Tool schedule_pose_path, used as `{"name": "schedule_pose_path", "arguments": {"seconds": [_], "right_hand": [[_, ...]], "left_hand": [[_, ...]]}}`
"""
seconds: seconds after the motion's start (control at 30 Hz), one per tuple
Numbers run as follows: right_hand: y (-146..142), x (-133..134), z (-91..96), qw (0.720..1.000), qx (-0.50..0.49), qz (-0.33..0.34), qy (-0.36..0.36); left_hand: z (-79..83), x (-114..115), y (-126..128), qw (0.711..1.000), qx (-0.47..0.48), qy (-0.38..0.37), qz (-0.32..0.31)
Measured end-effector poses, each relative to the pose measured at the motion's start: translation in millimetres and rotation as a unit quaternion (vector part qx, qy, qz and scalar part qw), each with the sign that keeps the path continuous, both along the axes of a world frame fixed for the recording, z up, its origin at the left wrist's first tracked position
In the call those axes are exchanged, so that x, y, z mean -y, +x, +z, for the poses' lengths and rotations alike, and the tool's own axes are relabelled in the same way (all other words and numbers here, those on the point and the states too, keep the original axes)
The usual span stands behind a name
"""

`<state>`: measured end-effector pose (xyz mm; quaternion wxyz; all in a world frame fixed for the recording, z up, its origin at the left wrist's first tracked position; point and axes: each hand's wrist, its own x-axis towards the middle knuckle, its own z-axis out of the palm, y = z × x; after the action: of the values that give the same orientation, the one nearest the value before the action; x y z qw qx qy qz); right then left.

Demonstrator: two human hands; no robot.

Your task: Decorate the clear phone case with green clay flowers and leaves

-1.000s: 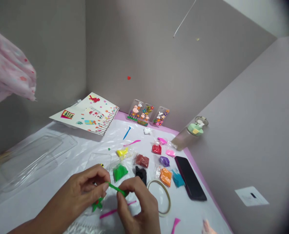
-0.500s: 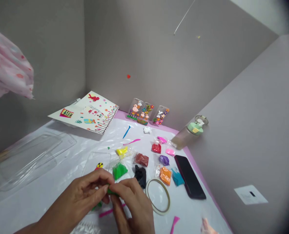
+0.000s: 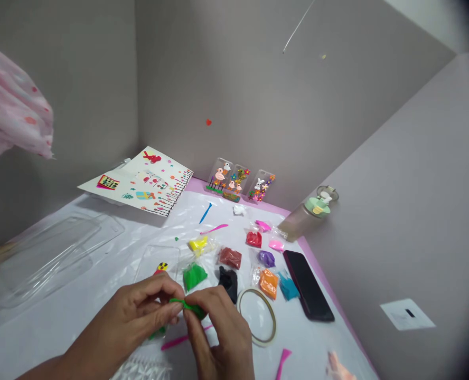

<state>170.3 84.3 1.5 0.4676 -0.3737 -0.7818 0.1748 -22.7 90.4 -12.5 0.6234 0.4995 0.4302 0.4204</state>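
Between the fingertips of both hands is a small piece of green clay [image 3: 195, 308], with a thin strand drawn out to the left. My left hand [image 3: 139, 311] pinches the thin end, and my right hand [image 3: 221, 327] pinches the thicker part. Behind my left hand lies a clear phone case [image 3: 145, 262] bearing a yellow-and-black and red clay figure [image 3: 162, 267]; the hand hides much of it. A pink modelling tool [image 3: 175, 342] rests on the table below the hands. Just beyond them sits a bag of green clay [image 3: 195, 276].
Bagged clay in several colours, such as black [image 3: 228, 282] and orange [image 3: 269, 283], covers the middle. A tape roll [image 3: 274, 327], a phone [image 3: 309, 287] and a bottle [image 3: 303, 219] are on the right. A sketchbook [image 3: 139, 184] and decorated cases [image 3: 240, 179] stand at the back.
My right hand has shifted slightly right, away from my left fingertips. The green clay between them shows more, with a thin strand now stretched out.
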Motion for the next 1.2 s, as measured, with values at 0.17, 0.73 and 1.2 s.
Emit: {"name": "schedule_pose_path", "arguments": {"seconds": [0.17, 0.73, 1.2], "right_hand": [[-8, 6, -0.3, 0.992, -0.040, 0.082, -0.088], [2, -5, 11.3, 0.918, -0.195, 0.041, -0.343], [1, -5, 13.9, 0.897, -0.218, 0.000, -0.383]], "left_hand": [[6.9, -6, -10, 0.996, -0.061, 0.049, 0.041], [4.2, -10, -13, 0.999, -0.010, -0.035, 0.017], [1.9, -11, -12, 0.999, 0.029, -0.037, -0.006]]}}
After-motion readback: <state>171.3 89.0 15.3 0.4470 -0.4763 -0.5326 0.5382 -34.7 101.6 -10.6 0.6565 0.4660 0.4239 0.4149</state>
